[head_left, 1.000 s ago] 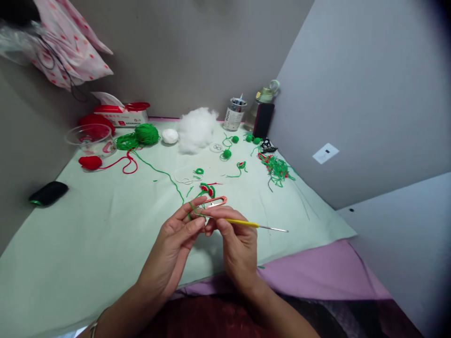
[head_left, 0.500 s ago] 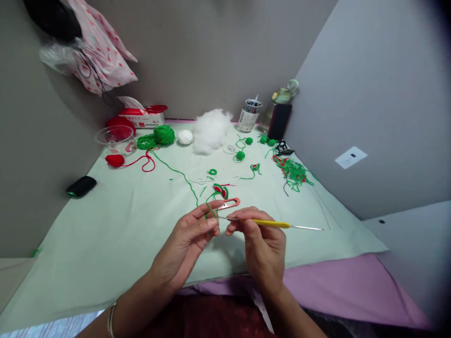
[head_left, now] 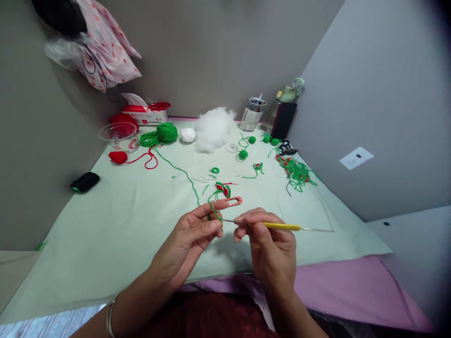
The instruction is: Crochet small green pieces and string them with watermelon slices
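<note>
Between its thumb and fingers my left hand [head_left: 192, 234] pinches green yarn [head_left: 214, 211], with a strand running over the index finger. My right hand [head_left: 269, 239] is closed around a crochet hook with a yellow handle [head_left: 280, 226]. The hook's thin metal tip points left and meets the yarn at my left fingertips; its other metal end sticks out to the right. Just beyond my left fingers lies an orange-handled pair of thread snips or similar tool [head_left: 235, 201], partly hidden. Behind it are small red and green crocheted pieces [head_left: 223, 189].
A green yarn ball [head_left: 167, 133] sits at the back left, near a clear plastic tub [head_left: 120, 138] and a tissue box [head_left: 148, 116]. White stuffing [head_left: 214, 129] lies at the back middle. Tangled yarn scraps [head_left: 296, 173], a phone [head_left: 283, 120] and a can [head_left: 251, 116] are on the right.
My right hand has drawn the hook slightly to the right, away from my left fingers, pulling the green yarn with it. The whole view has shifted a little.
</note>
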Demonstrator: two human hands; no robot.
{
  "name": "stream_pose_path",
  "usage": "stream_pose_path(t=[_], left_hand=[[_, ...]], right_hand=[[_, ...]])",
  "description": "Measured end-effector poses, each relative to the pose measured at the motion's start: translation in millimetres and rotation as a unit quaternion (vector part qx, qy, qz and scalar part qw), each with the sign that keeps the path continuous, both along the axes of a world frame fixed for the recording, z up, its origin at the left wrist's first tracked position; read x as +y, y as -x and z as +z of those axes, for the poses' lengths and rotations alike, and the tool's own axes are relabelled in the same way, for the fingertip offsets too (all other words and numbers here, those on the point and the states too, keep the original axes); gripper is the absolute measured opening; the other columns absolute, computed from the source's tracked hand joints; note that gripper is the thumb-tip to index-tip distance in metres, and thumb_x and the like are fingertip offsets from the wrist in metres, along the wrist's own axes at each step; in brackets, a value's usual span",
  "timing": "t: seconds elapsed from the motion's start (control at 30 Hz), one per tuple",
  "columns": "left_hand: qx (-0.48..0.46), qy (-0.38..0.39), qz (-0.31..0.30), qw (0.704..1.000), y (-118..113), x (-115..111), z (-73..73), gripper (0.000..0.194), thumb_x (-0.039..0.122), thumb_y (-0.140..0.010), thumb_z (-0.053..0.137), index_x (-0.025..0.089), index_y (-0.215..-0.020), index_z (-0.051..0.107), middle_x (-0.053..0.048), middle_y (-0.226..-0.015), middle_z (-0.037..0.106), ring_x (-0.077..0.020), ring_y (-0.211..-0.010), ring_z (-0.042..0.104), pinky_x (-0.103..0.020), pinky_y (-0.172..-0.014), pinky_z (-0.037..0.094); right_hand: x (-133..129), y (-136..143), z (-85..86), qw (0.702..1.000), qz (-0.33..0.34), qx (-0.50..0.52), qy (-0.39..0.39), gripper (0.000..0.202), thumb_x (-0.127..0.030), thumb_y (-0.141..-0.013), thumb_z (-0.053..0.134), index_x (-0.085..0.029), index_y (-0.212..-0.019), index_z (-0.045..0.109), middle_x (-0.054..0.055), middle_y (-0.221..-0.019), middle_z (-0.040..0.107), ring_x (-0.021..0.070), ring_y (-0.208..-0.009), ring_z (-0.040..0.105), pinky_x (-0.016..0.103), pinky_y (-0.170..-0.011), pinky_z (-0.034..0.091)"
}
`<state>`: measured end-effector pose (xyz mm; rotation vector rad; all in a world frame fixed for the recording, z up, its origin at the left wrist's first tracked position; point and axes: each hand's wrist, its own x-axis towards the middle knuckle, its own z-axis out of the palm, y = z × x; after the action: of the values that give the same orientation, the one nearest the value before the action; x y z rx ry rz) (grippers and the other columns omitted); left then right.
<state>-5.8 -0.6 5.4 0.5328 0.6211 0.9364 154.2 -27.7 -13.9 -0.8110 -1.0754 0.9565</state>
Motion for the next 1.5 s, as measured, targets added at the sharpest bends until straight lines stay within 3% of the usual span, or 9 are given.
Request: stream_pose_path(t=[0.17,0.37,0.67,0.8,0.97,1.2,1.4,1.5], left_hand=[[-0.007,-0.008,0.008,1.000,-5.2,-0.9,-1.8,0.032,0.015,-0.082,0.077,0.021,-0.113,0.078,0.000,-0.082,0.066,-0.0096,-0.076,0.054,-0.021,-0.083,0.045],[-0.038,-0.001,-0.003,0.999,-11.0,-3.3,-4.0,0.031,0.014,-0.085,0.074,0.022,-0.115,0.077,-0.001,-0.083,0.068,-0.0113,-0.082,0.058,-0.023,-0.089,0.044],[-0.035,0.014,0.004,0.999,-9.6,-3.2,-4.0,0.031,0.015,-0.085,0.074,0.021,-0.114,0.078,-0.001,-0.082,0.062,-0.0113,-0.081,0.057,-0.023,-0.089,0.046],[-0.025,0.009,0.015,1.000,-8.6,-2.7,-4.1,0.028,0.013,-0.083,0.075,0.020,-0.110,0.079,-0.001,-0.084,0.063,-0.0084,-0.071,0.050,-0.020,-0.081,0.045],[0.004,-0.007,0.013,1.000,-7.6,-2.7,-5.0,0.025,0.015,-0.084,0.074,0.020,-0.108,0.080,-0.002,-0.094,0.065,-0.0086,-0.075,0.050,-0.020,-0.082,0.045],[0.051,-0.024,0.017,0.998,-4.4,-2.1,-5.3,0.025,0.021,-0.083,0.077,0.022,-0.108,0.079,0.000,-0.088,0.063,-0.0080,-0.074,0.050,-0.018,-0.075,0.042],[0.102,-0.045,0.055,0.992,-6.2,-1.6,-5.3,0.021,0.031,-0.080,0.081,0.023,-0.100,0.080,-0.001,-0.095,0.068,-0.0103,-0.078,0.055,-0.022,-0.080,0.045],[0.141,-0.073,0.092,0.983,-6.1,0.0,-8.0,0.014,0.029,-0.078,0.082,0.023,-0.090,0.080,0.001,-0.083,0.068,-0.0108,-0.077,0.057,-0.022,-0.079,0.046]], right_hand=[[0.2,5.5,-2.4,0.999,-0.013,-0.029,-0.024,0.018,-0.021,-0.099,0.060,-0.028,-0.101,0.077,0.003,-0.095,0.072,0.0129,-0.069,0.067,0.030,-0.067,0.056],[-4.4,10.0,-1.2,0.986,-0.043,-0.144,-0.077,0.029,-0.011,-0.098,0.058,-0.029,-0.108,0.077,0.004,-0.099,0.073,0.0179,-0.089,0.069,0.032,-0.074,0.057],[-5.8,6.5,-5.0,0.983,-0.061,-0.144,-0.099,0.032,-0.007,-0.097,0.056,-0.028,-0.112,0.076,0.005,-0.105,0.072,0.0170,-0.087,0.072,0.033,-0.072,0.060],[-3.3,1.4,-3.3,0.988,-0.057,-0.118,-0.077,0.027,-0.011,-0.099,0.057,-0.027,-0.108,0.076,0.005,-0.102,0.072,0.0156,-0.080,0.071,0.033,-0.071,0.061],[1.8,0.1,-3.6,0.999,-0.025,-0.043,-0.019,0.020,-0.019,-0.099,0.059,-0.027,-0.102,0.077,0.002,-0.096,0.073,0.0139,-0.076,0.071,0.030,-0.069,0.061],[6.7,1.2,-3.2,0.996,0.022,0.062,0.055,0.014,-0.026,-0.097,0.064,-0.026,-0.097,0.078,0.001,-0.090,0.075,0.0107,-0.072,0.072,0.022,-0.066,0.061],[6.7,2.9,-5.7,0.995,0.031,0.064,0.076,0.013,-0.027,-0.095,0.067,-0.025,-0.096,0.079,0.002,-0.092,0.074,0.0108,-0.072,0.070,0.024,-0.067,0.059],[7.1,4.0,-7.3,0.997,0.025,0.035,0.069,0.011,-0.027,-0.094,0.069,-0.024,-0.096,0.080,0.002,-0.093,0.074,0.0113,-0.074,0.070,0.025,-0.070,0.058]])
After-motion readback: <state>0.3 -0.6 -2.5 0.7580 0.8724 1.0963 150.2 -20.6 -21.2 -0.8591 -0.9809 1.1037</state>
